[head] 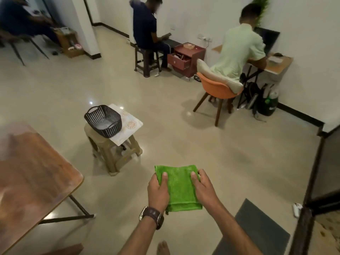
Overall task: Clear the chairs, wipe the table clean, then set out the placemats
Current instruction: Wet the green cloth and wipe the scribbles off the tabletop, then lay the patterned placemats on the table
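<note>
Pinching the green cloth (179,188) from both sides: left hand (157,192) thumb on top, fingers curled under the left edge; right hand (202,190) thumb on top, fingers wrapped round the right edge; both closed on the cloth, which is folded to a rectangle and held flat in the air above the floor, low centre of view; brown-strapped watch (151,216) on the left wrist; a bare foot (162,247) shows at 6 o'clock of the cloth. Table (31,173): wooden top, dark metal legs, at 9 o'clock, well apart from the hands. Beige plastic stool (112,153) at 11 o'clock; on it a dark woven basket (104,120) sitting partly on a pale patterned placemat (128,126) that overhangs the seat. Grey mat (257,229) on the floor at 4 o'clock. Far side, 12 to 2 o'clock: one person on a dark stool (145,61), another on an orange chair (217,89) at a small desk (276,63); red drawer unit (185,57) between them, drawer pulled out.
</note>
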